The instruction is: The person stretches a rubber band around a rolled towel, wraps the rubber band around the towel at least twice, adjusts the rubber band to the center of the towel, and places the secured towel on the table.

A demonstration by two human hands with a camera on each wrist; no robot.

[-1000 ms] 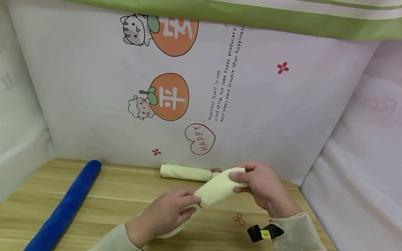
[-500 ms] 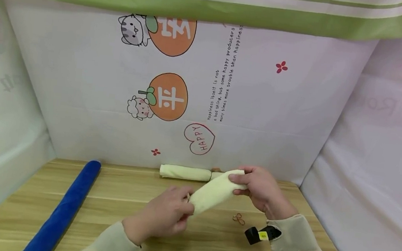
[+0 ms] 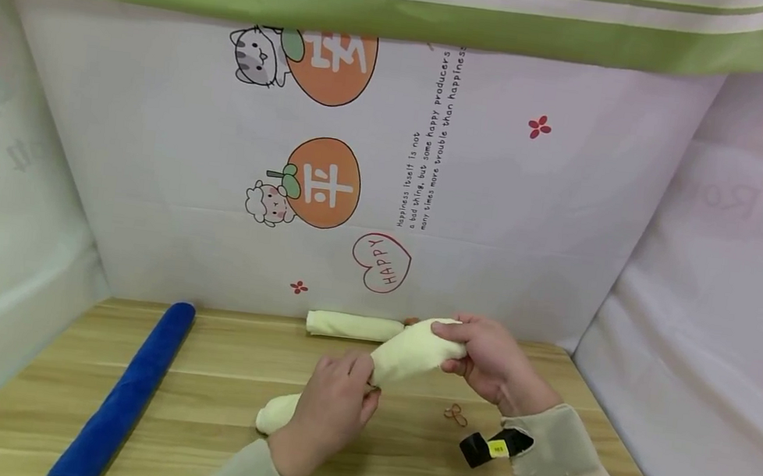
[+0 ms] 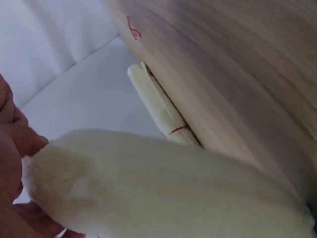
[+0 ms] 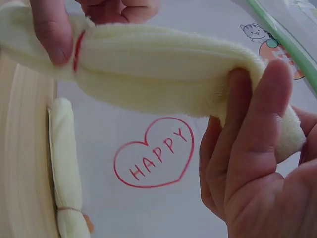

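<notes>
A pale yellow rolled towel [image 3: 414, 352] is held aslant above the table, its right end higher. My left hand [image 3: 334, 401] grips it around the middle, and the left end pokes out past the wrist. A red rubber band [image 5: 78, 51] circles the roll right by the left thumb, as the right wrist view shows. My right hand [image 3: 491, 356] holds the upper right end between thumb and fingers. In the left wrist view the roll's fuzzy end [image 4: 59, 173] lies against the right hand's fingers.
Against the back wall lies another pale yellow rolled towel [image 3: 353, 327] with a band around it. Loose reddish rubber bands [image 3: 455, 414] are on the wooden table near the right wrist. A long blue roll [image 3: 127, 390] lies slanted at the left. White printed sheets [image 3: 498, 204] enclose the space.
My left hand has shifted from pinching near the middle to gripping around it, turning on the way. The towel's left end now shows behind that hand. My right hand has stayed nearly in place.
</notes>
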